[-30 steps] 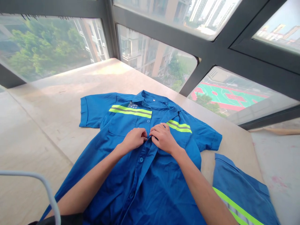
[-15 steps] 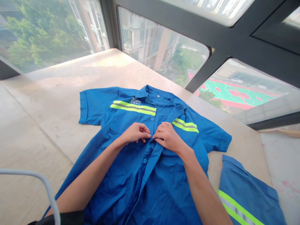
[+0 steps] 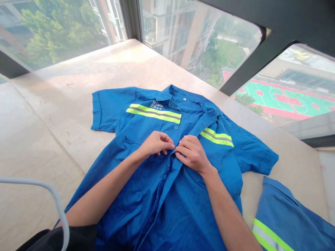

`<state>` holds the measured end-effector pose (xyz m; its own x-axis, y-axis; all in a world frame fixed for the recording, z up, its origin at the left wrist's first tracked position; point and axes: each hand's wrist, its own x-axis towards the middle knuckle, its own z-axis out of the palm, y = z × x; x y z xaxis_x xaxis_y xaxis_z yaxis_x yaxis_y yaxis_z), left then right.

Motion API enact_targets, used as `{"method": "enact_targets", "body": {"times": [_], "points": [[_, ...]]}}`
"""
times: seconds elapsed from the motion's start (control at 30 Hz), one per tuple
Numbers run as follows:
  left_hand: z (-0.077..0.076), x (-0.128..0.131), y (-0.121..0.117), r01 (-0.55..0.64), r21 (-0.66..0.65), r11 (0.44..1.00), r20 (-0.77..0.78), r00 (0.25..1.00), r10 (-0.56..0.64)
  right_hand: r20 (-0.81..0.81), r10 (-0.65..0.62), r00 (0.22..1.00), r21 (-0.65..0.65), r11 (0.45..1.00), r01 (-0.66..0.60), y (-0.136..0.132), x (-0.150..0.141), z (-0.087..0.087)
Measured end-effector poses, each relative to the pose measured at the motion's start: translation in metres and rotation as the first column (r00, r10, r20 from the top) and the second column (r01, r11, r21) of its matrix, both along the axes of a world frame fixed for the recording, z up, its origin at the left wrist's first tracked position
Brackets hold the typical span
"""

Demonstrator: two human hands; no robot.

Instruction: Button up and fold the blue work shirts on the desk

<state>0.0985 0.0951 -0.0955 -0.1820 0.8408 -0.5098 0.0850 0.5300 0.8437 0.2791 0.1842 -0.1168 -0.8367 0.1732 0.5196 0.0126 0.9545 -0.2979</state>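
A blue short-sleeved work shirt point(image 3: 141, 174) with yellow-green and grey reflective bands lies spread out, collar away from me, its front partly open. My left hand point(image 3: 158, 143) pinches the left-lying front edge at chest height. Close against it, my right hand point(image 3: 192, 152) is closed on the other front edge, the fingertips of both hands almost touching. Whatever small part sits between the fingertips is hidden. One button point(image 3: 176, 127) shows above the hands and another button point(image 3: 165, 176) below them on the placket.
A second blue garment point(image 3: 285, 205) with a reflective band lies at the lower right. Both rest on a pale stone-like surface point(image 3: 52, 115) bordered by windows with dark frames point(image 3: 240, 76). A white cable or tube point(image 3: 59, 205) curves in at the lower left.
The view has shifted and come slightly closer. Both hands stay at the same spot on the shirt front, fingertips still together.
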Motion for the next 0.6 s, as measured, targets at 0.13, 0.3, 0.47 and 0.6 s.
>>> {"method": "enact_targets", "body": {"times": [0.13, 0.3, 0.47, 0.6], "points": [[0.0, 0.003, 0.0, -0.035, 0.016, 0.999, -0.006, 0.999, 0.035, -0.05, -0.006, 0.999, 0.015, 1.0, 0.007, -0.003, 0.0, -0.007], [0.002, 0.007, 0.0, -0.057, 0.017, 0.998, -0.008, 0.998, 0.058, -0.076, -0.022, 0.997, 0.022, 0.999, 0.023, -0.003, 0.0, -0.01], [-0.001, 0.006, -0.007, -0.047, 0.1, 0.994, 0.089, 0.995, 0.038, -0.101, -0.026, 0.995, 0.01, 1.0, 0.027, -0.003, 0.0, -0.012], [-0.007, 0.003, -0.021, 0.064, 0.229, 0.971, 0.009, 0.998, -0.068, -0.121, -0.018, 0.992, 0.005, 1.0, 0.019, -0.003, -0.001, -0.013]]}}
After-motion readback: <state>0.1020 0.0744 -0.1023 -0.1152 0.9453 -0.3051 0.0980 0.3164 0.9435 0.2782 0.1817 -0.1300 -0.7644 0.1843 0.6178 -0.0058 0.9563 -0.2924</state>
